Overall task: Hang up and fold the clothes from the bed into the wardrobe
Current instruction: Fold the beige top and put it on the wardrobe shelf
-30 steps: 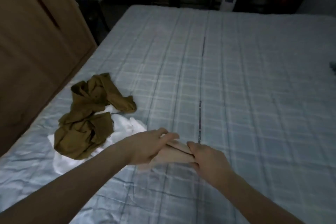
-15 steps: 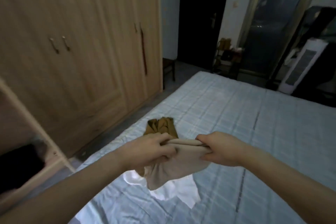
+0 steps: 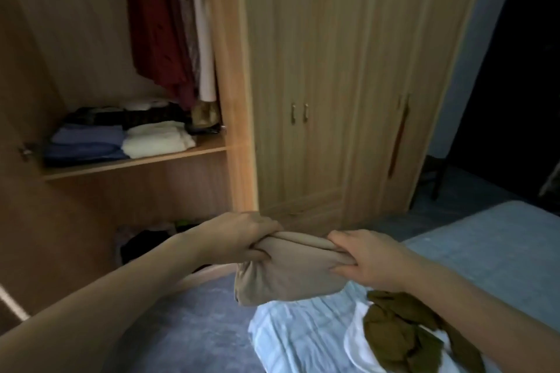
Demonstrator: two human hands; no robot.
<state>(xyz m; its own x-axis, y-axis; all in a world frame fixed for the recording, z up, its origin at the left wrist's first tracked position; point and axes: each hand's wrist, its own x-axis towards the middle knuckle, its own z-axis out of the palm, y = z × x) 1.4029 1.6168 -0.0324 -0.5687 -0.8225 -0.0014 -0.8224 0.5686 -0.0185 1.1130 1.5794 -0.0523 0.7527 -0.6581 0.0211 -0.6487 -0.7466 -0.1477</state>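
- A folded beige soft-fabric garment (image 3: pixel 288 269) was held in the air between the two hands, above the floor just off the near corner of the bed.
- The left hand (image 3: pixel 245 236) was gripped round the garment's left upper edge, fingers curled under the cloth and thumb on top.
- The right hand (image 3: pixel 363 257) was pinched on the right upper edge in the same manner, so that neither hand was open.
- The garment's long axis was seen to run left to right from hand to hand, with the folded body hanging below the grip line.
- The wooden shelf (image 3: pixel 136 160) in the open light-wood wardrobe (image 3: pixel 303 70) was placed up and to the left of the hands; the left hand was judged the nearer to it.
- On that shelf a folded blue stack (image 3: pixel 85 142) and a folded cream stack (image 3: pixel 157 138) were laid side by side, with dark red and pale clothes (image 3: pixel 169 24) hung above them.
- The coming move was judged to be a lift forward and leftward, with the bundle kept level for setting on the shelf.
- A crumpled olive-brown garment (image 3: pixel 406 336) and a white cloth (image 3: pixel 357 339) beneath it were left on the pale blue checked bed (image 3: pixel 485 245), so the task was judged unfinished.
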